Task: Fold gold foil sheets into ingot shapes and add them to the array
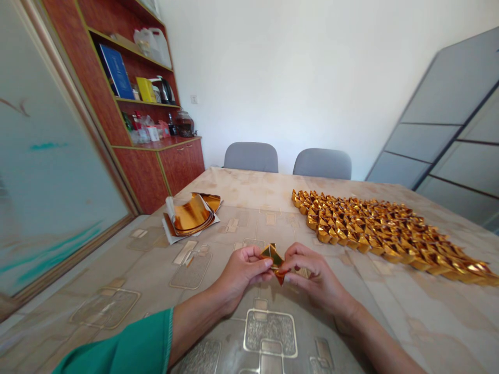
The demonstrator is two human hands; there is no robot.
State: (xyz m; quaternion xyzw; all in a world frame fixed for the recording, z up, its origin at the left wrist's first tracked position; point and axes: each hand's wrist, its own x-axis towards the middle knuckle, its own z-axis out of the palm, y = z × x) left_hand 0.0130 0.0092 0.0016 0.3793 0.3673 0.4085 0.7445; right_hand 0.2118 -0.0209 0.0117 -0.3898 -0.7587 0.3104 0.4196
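A small piece of folded gold foil paper (273, 256) is pinched between both my hands just above the table (234, 197). My left hand (242, 270) grips its left side with thumb and fingers closed. My right hand (312, 275) holds the right and lower corner, fingers curled. A stack of flat gold foil sheets (192, 214) lies to the far left of my hands. Many finished gold paper ingots (385, 231) lie in rows on the right half of the table.
Two grey chairs (288, 158) stand at the far edge of the table. A red-brown cabinet with shelves (148, 130) holding bottles and a kettle is at the left wall. Grey panels (452, 130) lean at the right.
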